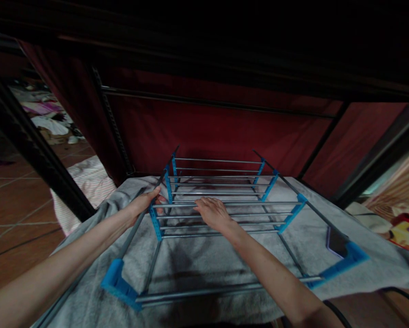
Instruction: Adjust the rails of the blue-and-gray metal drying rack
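Note:
A rack (204, 288) of grey metal tubes and blue plastic connectors lies on a grey cloth. Its two long side poles run away from me, joined by several thin crossbars. At the left side pole, my left hand (148, 202) is closed around the tube, just beside a blue connector (156, 224). My right hand (214, 213) lies over the upper crossbar of the nearer tier, its fingers together and bent onto the bar. The underside of that grip is hidden. Blue corner pieces (120, 283) hold the near end of the rack.
The grey cloth (204, 259) covers the surface beneath the rack. A phone (336, 242) lies near the right pole. Dark frame posts (36, 146) and a red curtain (218, 132) enclose the space. A loose pole (98, 218) lies at left.

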Available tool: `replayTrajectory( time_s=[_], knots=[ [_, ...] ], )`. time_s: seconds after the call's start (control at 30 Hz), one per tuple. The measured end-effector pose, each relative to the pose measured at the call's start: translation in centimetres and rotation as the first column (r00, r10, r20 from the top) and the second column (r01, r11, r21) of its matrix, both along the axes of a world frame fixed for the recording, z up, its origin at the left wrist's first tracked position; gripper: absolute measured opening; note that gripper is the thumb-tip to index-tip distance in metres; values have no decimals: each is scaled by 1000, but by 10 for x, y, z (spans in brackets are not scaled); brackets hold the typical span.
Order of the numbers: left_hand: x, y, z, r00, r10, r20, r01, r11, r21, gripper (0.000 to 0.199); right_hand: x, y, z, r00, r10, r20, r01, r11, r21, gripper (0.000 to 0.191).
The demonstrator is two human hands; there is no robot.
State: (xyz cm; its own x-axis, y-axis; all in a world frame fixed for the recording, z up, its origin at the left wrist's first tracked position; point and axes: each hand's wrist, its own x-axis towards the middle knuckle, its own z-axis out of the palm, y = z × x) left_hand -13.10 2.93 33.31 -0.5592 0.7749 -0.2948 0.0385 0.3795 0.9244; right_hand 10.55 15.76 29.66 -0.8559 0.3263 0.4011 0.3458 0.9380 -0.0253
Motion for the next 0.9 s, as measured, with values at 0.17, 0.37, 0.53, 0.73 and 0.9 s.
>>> replayTrajectory(
  time_s=[0.17, 0.37, 0.53, 0.73, 0.9],
  knots=[
    [-1, 0, -1, 999, 7, 52, -8, 1000, 19, 58, 0, 2, 4, 1000, 5, 19, -5, 1000, -16, 21],
    [-1, 0, -1, 999, -21, 46, 19, 999, 28, 59, 2, 2, 7, 999, 13, 38, -12, 999, -39, 23],
    [-2, 0, -4, 999, -25, 22, 24, 998, 54, 60, 3, 0, 12, 997, -4, 77, 9, 997, -73, 24],
    [-12, 3, -13, 999, -46, -18, 47, 998, 44, 67, 3, 0, 22, 989, -3, 145, 22, 992, -127, 28],
    [-16, 6, -14, 995, -63, -79, 67, 997, 47, 68, 2, 3, 28, 986, 26, 163, -5, 992, -123, 32]
  ],
)
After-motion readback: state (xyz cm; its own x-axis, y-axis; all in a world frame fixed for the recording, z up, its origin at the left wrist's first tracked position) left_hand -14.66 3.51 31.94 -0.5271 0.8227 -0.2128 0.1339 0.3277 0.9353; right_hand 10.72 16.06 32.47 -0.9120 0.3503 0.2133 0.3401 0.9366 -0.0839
